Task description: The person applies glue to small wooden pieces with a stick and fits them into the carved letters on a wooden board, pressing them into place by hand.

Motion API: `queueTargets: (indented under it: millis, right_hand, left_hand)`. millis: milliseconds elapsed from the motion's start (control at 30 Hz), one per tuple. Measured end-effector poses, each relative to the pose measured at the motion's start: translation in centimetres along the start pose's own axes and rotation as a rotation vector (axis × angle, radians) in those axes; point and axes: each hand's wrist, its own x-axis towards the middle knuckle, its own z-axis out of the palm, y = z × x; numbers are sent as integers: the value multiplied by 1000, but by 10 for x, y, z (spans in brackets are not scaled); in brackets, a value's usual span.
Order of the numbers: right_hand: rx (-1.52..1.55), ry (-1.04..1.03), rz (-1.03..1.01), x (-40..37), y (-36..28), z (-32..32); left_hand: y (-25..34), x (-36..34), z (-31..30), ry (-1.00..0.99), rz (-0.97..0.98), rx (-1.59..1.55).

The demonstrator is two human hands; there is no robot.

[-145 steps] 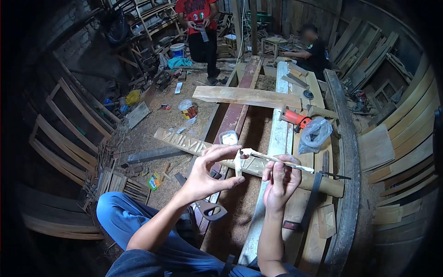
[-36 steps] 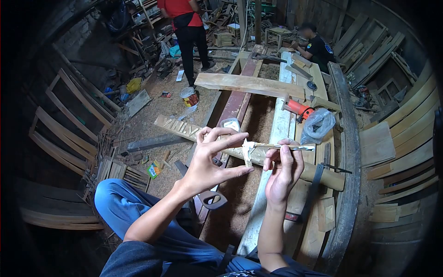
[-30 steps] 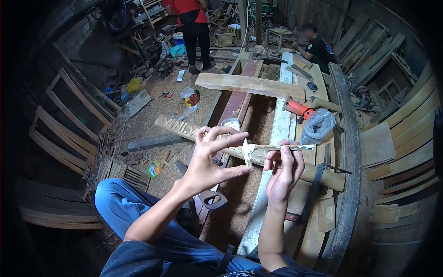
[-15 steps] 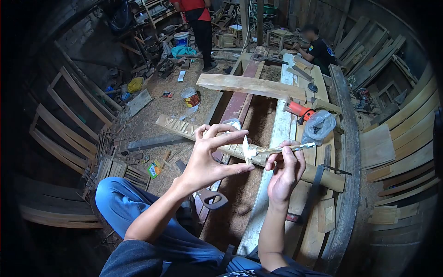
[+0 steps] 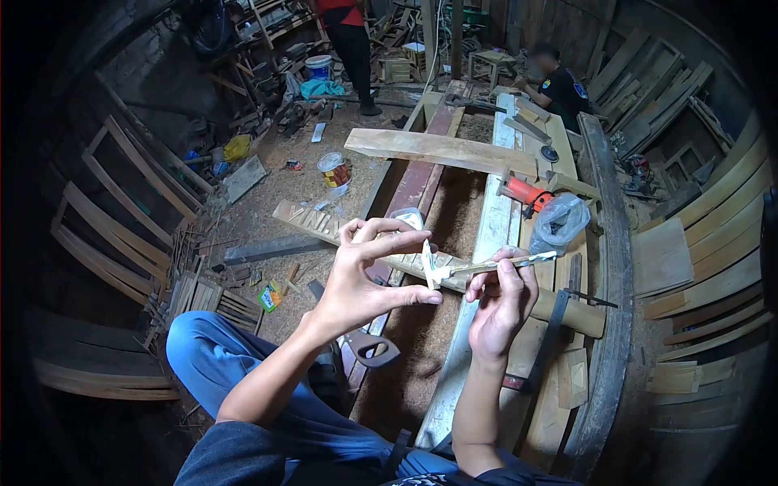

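My left hand pinches a small pale wooden piece between thumb and fingertips, held upright. In my right hand is a thin stick smeared with white paste, and its left end touches the small piece. Beneath both hands lies a long wooden board with raised letter shapes near its left end. A small tub of white paste is partly hidden behind my left fingers. A handsaw handle shows below my left wrist.
A red power tool and a clear plastic bag lie on the bench at the right. A curved plank crosses its far part. A can stands on the floor. One person stands behind; another sits far right.
My left hand has shifted slightly left with the small piece, and the stick has moved a little with it. The standing person's legs have changed position.
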Motion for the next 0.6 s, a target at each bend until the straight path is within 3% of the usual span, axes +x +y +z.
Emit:
queueTargets:
  millis: [600]
  right_hand:
    - [-17, 34, -10, -1, -6, -1]
  left_hand:
    - [1, 0, 7, -23, -52, -97]
